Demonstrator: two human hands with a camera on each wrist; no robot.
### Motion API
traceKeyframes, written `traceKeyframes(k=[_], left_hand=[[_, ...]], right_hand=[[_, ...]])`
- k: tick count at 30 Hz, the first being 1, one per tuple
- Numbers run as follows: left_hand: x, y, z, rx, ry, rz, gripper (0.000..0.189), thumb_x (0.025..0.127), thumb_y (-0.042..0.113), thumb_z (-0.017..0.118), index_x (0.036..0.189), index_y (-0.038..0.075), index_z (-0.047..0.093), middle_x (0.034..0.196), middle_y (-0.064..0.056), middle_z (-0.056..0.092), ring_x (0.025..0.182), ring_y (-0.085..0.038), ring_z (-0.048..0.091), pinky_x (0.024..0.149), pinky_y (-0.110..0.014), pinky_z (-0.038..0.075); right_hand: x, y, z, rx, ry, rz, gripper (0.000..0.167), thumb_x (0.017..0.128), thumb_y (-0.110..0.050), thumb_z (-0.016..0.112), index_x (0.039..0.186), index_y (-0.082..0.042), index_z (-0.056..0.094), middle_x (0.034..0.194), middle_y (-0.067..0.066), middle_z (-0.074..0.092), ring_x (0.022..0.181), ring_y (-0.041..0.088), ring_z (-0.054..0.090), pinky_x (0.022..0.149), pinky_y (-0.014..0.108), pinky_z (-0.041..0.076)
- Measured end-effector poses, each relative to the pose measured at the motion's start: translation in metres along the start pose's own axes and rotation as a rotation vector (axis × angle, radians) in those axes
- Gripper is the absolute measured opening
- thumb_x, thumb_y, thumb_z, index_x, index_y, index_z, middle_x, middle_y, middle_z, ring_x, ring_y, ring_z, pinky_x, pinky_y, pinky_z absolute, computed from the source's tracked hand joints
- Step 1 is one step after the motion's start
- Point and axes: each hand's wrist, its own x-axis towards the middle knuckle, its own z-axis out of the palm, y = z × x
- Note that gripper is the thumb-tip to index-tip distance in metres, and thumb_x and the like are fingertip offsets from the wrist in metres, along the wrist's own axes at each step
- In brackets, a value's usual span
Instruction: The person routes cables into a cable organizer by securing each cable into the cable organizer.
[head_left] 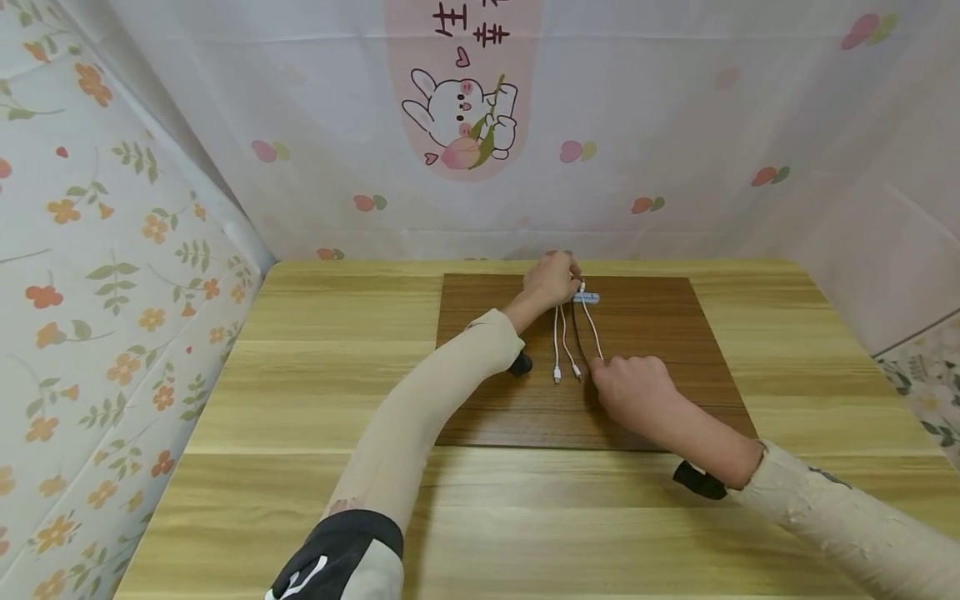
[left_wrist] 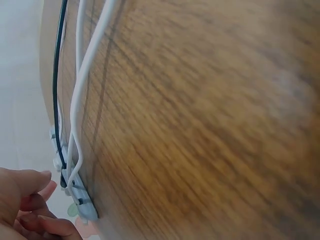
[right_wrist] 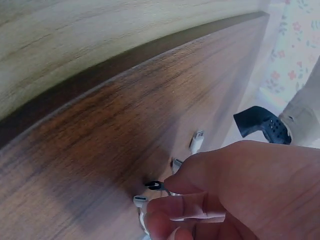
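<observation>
A pale blue cable clip (head_left: pixel 590 297) lies near the back edge of a brown board (head_left: pixel 483 417). White cables (head_left: pixel 556 337) and one black cable (head_left: pixel 575 321) run from it toward the front. My left hand (head_left: pixel 551 279) is at the clip's left end, its thumb beside the black cable in the left wrist view; whether the fingers pinch anything there cannot be told. Between thumb and fingers my right hand (head_left: pixel 636 387) pinches the black cable close to its black connector (right_wrist: pixel 155 185). White connectors (right_wrist: pixel 197 141) lie around those fingers.
The board rests on a light wooden table (head_left: pixel 315 375). Behind it hangs a white printed cloth (head_left: pixel 315 108), with a flowered cloth (head_left: pixel 112 292) at the left. A black wrist mount (head_left: pixel 699 481) sits under the right forearm, another (head_left: pixel 519 364) by the left sleeve.
</observation>
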Motion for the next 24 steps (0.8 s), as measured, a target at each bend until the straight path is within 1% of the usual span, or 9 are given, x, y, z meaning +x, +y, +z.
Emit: traceKeyframes(k=[4,6,8,11,14,16,18,21,24], left_hand=[[-0.002,-0.003,-0.003,-0.031,-0.007,0.013,0.025,0.105,0.02,0.057,0.122,0.02,0.075,0.134,0.002,0.062,0.073,-0.012,0.059,0.051,-0.025,0.04],[-0.002,-0.006,-0.005,-0.045,-0.003,0.028,0.024,0.104,0.018,0.058,0.119,0.019,0.076,0.134,0.002,0.062,0.069,-0.011,0.058,0.049,-0.025,0.039],[-0.003,-0.009,-0.005,-0.048,0.004,0.043,0.024,0.103,0.015,0.058,0.117,0.018,0.077,0.134,0.002,0.062,0.065,-0.011,0.055,0.047,-0.025,0.037],[-0.006,-0.013,-0.007,-0.033,0.009,0.082,0.024,0.102,0.012,0.058,0.115,0.016,0.077,0.138,0.001,0.059,0.063,-0.012,0.053,0.047,-0.025,0.035],[-0.011,-0.017,-0.009,-0.038,0.009,0.111,0.023,0.102,0.013,0.058,0.116,0.015,0.076,0.135,-0.001,0.062,0.065,-0.012,0.053,0.049,-0.025,0.035],[-0.016,-0.019,-0.01,-0.044,0.012,0.126,0.021,0.103,0.016,0.059,0.115,0.015,0.075,0.129,-0.001,0.065,0.066,-0.011,0.053,0.049,-0.025,0.036],[-0.021,-0.022,-0.013,-0.061,0.017,0.131,0.02,0.103,0.016,0.059,0.115,0.015,0.075,0.116,0.002,0.069,0.066,-0.011,0.052,0.049,-0.024,0.036],[-0.031,-0.025,-0.018,-0.103,0.011,0.143,0.02,0.103,0.016,0.059,0.114,0.013,0.075,0.101,0.004,0.069,0.063,-0.01,0.051,0.049,-0.023,0.035],[-0.046,-0.03,-0.025,-0.16,-0.02,0.17,0.021,0.103,0.017,0.058,0.113,0.009,0.075,0.086,0.003,0.067,0.06,-0.01,0.05,0.049,-0.023,0.034]], right_hand=[[0.001,0.002,-0.003,0.015,0.023,-0.007,0.015,0.086,-0.011,0.078,0.091,-0.001,0.067,0.057,0.008,0.051,0.043,0.018,0.047,0.036,0.037,0.042],[0.002,0.003,-0.003,0.015,0.029,-0.007,0.016,0.086,-0.01,0.078,0.095,-0.001,0.069,0.057,0.008,0.051,0.042,0.018,0.046,0.036,0.037,0.042],[0.002,0.004,-0.004,0.018,0.035,-0.004,0.015,0.086,-0.01,0.077,0.095,-0.001,0.069,0.057,0.008,0.051,0.042,0.018,0.046,0.036,0.037,0.042],[0.003,0.005,-0.004,0.031,0.035,-0.004,0.013,0.087,-0.008,0.076,0.091,-0.001,0.067,0.058,0.008,0.051,0.042,0.018,0.046,0.035,0.037,0.041],[0.003,0.006,-0.003,0.048,0.042,-0.008,0.016,0.086,-0.007,0.076,0.082,-0.003,0.061,0.057,0.007,0.05,0.042,0.018,0.045,0.035,0.038,0.041],[0.003,0.007,-0.003,0.055,0.05,-0.011,0.019,0.085,-0.007,0.076,0.079,-0.004,0.058,0.056,0.006,0.048,0.042,0.018,0.045,0.035,0.038,0.041],[0.003,0.008,-0.002,0.064,0.063,-0.012,0.023,0.085,-0.006,0.076,0.076,-0.005,0.055,0.056,0.006,0.047,0.042,0.018,0.045,0.035,0.039,0.041],[0.003,0.009,-0.001,0.077,0.088,-0.011,0.024,0.085,-0.005,0.074,0.074,-0.006,0.053,0.055,0.006,0.046,0.042,0.02,0.047,0.034,0.04,0.041],[0.003,0.009,0.0,0.085,0.114,-0.012,0.025,0.086,-0.004,0.073,0.074,-0.006,0.051,0.054,0.005,0.044,0.041,0.021,0.046,0.033,0.041,0.04]])
